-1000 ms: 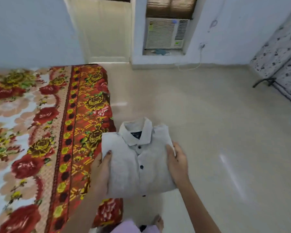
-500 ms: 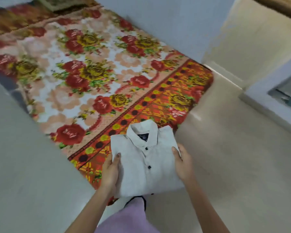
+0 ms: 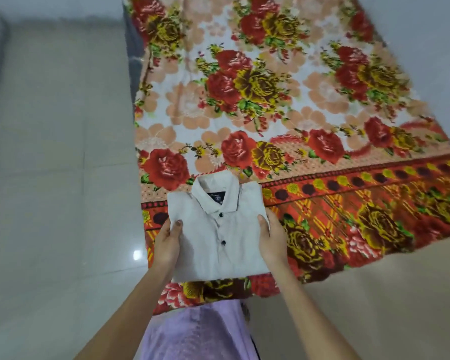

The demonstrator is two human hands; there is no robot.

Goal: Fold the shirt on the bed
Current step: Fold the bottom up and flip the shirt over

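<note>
Gripping a folded white shirt (image 3: 218, 245) from both sides, the two hands are seen by the head camera low in the middle of the view. The left hand (image 3: 168, 245) is curled round the shirt's left edge, with the thumb laid on top of the cloth and the fingers hidden underneath. The right hand (image 3: 273, 242) is wrapped round the right edge in the same way, thumb on top. The shirt is folded into a neat rectangle, front up, with the collar (image 3: 216, 190) pointed away from the person and two dark buttons (image 3: 220, 215) shown down the middle. A dark label is seen inside the collar. The shirt is held over the near left corner of a flowered bed cover (image 3: 270, 105), above its red and orange border. It seems to be lifted slightly rather than laid flat, though this cannot be told for sure. A pale tiled floor (image 3: 57, 178) is seen left of the bed cover, and a lilac garment (image 3: 200, 331) on the person is shown at the bottom edge.
</note>
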